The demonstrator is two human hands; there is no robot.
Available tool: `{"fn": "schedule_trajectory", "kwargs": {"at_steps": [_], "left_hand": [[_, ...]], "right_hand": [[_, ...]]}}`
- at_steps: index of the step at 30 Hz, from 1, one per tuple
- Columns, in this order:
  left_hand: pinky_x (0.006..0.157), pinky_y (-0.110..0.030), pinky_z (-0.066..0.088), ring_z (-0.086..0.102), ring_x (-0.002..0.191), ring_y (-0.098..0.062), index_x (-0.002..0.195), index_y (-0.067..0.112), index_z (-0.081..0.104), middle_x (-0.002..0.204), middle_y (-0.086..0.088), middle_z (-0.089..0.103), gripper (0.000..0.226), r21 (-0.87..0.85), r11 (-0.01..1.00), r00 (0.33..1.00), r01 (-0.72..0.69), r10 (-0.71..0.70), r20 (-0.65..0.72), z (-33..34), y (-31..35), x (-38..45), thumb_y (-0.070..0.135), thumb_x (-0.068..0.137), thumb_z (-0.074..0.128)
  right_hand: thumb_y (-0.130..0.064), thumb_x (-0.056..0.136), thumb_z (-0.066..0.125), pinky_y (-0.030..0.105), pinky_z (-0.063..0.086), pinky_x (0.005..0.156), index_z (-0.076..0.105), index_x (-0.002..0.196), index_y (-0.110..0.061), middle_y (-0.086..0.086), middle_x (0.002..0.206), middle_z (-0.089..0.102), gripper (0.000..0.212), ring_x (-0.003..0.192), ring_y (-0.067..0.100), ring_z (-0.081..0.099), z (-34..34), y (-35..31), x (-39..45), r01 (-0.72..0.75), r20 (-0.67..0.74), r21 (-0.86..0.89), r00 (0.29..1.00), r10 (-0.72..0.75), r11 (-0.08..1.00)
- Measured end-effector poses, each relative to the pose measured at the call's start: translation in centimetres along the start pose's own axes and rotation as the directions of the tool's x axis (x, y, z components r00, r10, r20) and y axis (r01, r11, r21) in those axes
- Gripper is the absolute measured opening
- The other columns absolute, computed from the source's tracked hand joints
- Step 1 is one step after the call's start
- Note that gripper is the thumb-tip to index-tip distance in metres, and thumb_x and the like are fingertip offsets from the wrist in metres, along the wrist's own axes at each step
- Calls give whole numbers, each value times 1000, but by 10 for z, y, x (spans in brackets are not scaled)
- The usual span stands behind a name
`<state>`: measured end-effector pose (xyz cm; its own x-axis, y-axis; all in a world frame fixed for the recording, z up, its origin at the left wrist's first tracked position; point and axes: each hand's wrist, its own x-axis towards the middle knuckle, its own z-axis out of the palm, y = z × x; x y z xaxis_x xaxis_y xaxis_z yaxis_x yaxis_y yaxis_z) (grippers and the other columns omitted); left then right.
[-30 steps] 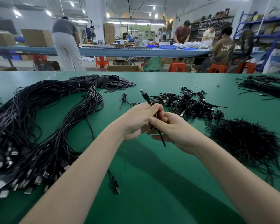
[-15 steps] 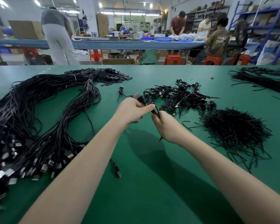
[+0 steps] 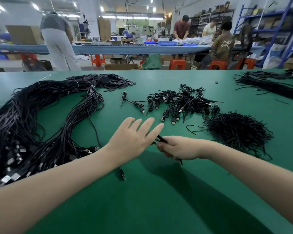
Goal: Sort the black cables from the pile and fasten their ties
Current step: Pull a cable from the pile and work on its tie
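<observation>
Head view: a bundled black cable (image 3: 161,139) is gripped in the curled right hand (image 3: 179,148) above the green table (image 3: 159,200). The left hand (image 3: 134,139) is spread flat, fingers straight, over the cable's end, between the long cable pile (image 3: 41,119) and the tie heap (image 3: 237,132).

Bare green table (image 3: 159,200) close in front. Big cable pile (image 3: 32,124) blocking left of it, tie heap (image 3: 237,132) right, small bundles (image 3: 179,102) behind.
</observation>
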<state>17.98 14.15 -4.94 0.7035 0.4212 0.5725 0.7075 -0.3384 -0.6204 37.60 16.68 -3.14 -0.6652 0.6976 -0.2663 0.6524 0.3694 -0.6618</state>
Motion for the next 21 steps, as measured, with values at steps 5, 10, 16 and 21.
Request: {"fn": "schedule_trajectory", "kwargs": {"at_steps": [5, 10, 16, 21], "left_hand": [[59, -32, 50, 66, 70, -25, 94, 15, 69, 77, -3, 62, 21, 29, 1000, 999, 7, -8, 36, -12, 25, -4, 11, 87, 50], [47, -25, 28, 42, 44, -14, 63, 22, 55, 55, 4, 45, 22, 87, 996, 945, -11, -19, 327, -18, 39, 1, 6, 71, 43], [51, -31, 13, 56, 69, -23, 95, 21, 40, 95, 0, 61, 5, -124, 959, 718, 256, -103, 689, -8, 29, 30, 17, 93, 39], [55, -29, 24, 56, 82, -26, 89, 24, 32, 104, -2, 60, 14, -222, 857, 700, 464, -201, 685, 5, 14, 44, 31, 101, 31]], "right_hand": [[-31, 104, 29, 19, 35, 54, 39, 78, -23, -4, 70, 42, 29, 58, 12, 35, 6, 1, -5, 64, 62, -101, 996, -58, 993], [-33, 104, 29, 31, 35, 66, 42, 86, -14, 1, 82, 52, 28, 75, 23, 48, 12, 8, 0, 74, -14, -384, 996, -85, 921], [-34, 105, 26, 33, 26, 60, 35, 87, -19, 3, 90, 62, 25, 82, 28, 63, 3, 25, 13, 42, -151, -907, 896, -418, 418], [-58, 94, 41, 34, 36, 74, 50, 110, -23, -3, 105, 61, 39, 95, 21, 62, -33, 23, 18, -43, -192, -899, 933, -305, 435]]}}
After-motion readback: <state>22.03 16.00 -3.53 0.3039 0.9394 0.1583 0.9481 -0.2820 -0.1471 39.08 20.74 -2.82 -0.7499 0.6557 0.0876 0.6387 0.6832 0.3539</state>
